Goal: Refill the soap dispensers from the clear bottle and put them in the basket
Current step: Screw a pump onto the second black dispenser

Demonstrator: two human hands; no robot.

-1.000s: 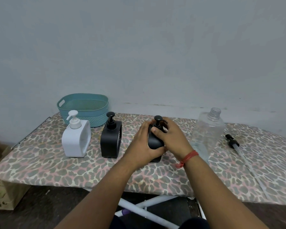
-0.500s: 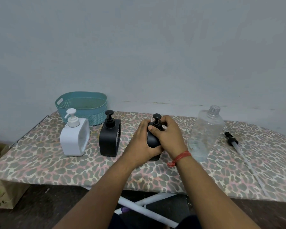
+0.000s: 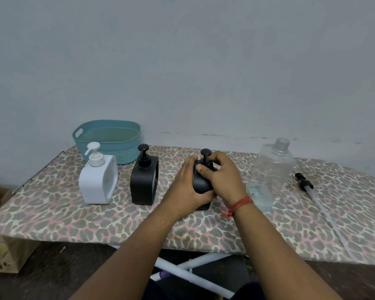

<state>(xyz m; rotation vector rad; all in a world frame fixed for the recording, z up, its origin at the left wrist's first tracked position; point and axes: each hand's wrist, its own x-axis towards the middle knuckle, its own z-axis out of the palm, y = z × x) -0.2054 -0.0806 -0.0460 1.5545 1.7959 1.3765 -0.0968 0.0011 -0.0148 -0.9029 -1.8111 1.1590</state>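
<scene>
A black soap dispenser (image 3: 200, 184) stands mid-board. My left hand (image 3: 187, 187) grips its body from the left. My right hand (image 3: 221, 176) curls round its pump collar, with the pump head (image 3: 205, 152) poking up between the fingers. A second black dispenser (image 3: 145, 184) and a white dispenser (image 3: 97, 180) stand upright to the left. The teal basket (image 3: 108, 140) sits at the back left, with nothing visible inside. The clear bottle (image 3: 270, 174) stands uncapped to the right, a little liquid at its bottom.
The bottle's black pump with its long tube (image 3: 312, 191) lies on the leopard-print ironing board (image 3: 268, 230) at the right. A cardboard box (image 3: 0, 245) stands on the floor at the left. White board legs (image 3: 188, 269) cross below.
Both hands stay on the black dispenser. My right hand's fingers have shifted round the pump collar. The view has tilted slightly.
</scene>
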